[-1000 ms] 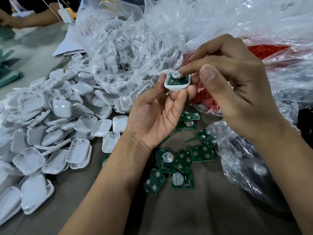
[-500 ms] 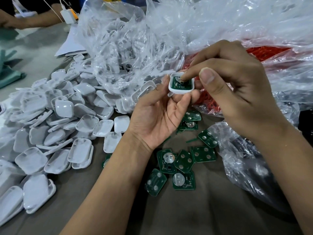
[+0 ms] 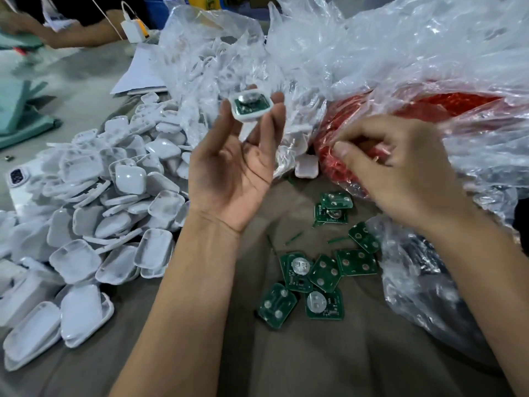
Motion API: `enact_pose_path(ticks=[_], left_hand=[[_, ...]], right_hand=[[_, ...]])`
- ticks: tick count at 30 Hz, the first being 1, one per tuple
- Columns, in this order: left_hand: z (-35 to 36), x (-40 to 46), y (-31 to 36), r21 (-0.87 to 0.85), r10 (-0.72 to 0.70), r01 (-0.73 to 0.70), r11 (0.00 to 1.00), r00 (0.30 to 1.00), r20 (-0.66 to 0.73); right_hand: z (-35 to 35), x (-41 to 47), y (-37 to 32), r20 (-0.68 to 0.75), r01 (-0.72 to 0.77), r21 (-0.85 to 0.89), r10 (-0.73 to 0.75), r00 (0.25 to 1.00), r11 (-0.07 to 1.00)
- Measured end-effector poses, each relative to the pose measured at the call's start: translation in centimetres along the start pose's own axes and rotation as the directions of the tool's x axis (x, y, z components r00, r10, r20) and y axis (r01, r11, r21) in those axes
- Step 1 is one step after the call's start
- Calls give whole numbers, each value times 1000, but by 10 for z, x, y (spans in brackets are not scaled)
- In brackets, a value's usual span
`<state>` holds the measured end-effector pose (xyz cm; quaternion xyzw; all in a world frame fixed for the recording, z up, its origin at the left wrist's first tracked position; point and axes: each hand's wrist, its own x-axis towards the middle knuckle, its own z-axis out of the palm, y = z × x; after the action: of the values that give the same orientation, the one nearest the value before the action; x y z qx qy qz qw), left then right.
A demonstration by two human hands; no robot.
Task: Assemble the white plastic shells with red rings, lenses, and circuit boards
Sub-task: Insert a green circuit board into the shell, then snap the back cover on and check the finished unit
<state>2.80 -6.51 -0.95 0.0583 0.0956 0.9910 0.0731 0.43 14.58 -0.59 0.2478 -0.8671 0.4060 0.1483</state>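
Grey-brown cloth covers the table (image 3: 329,365), with crinkled clear plastic heaped across its far side. At centre, the left hand (image 3: 232,173) is raised palm-up, pinching a white plastic shell (image 3: 252,108) between its fingertips; a green circuit board with a round silvery disc sits inside the shell. To the right, the right hand (image 3: 400,170) has its thumb and curled fingers dug into a clear bag (image 3: 472,116) full of red rings (image 3: 429,106); whether it pinches a ring I cannot tell. Near the hands, loose circuit boards (image 3: 323,273) lie scattered on the cloth, some with discs and some bare. Left of the left hand spreads a large pile of empty white shells (image 3: 120,213), spilling from another clear bag (image 3: 206,53) at the far centre. Another person's forearm (image 3: 71,35) rests at the far left.
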Motion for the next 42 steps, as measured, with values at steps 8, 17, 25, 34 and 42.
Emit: enact_pose_path(ticks=[8,17,25,34,42], left_hand=[[4,-7,20,-142,117,-111,984,993,35],[4,-3,-1,36,82,-81,996,996,-22],[0,2,-18,114,-9,8,993,1000,16],[-7,6,-19,130,-12,10,991,1000,17],[-7,6,-22,116,-67,59,991,996,59]], right_hand=[[34,25,-26,384,97,-531,138,913,842],[16,10,-9,380,85,-275,27,925,958],[-1,-1,-5,285,-401,803,306,908,441],[-3,1,6,291,-373,886,299,909,274],[-2,2,9,290,-347,903,235,928,253]])
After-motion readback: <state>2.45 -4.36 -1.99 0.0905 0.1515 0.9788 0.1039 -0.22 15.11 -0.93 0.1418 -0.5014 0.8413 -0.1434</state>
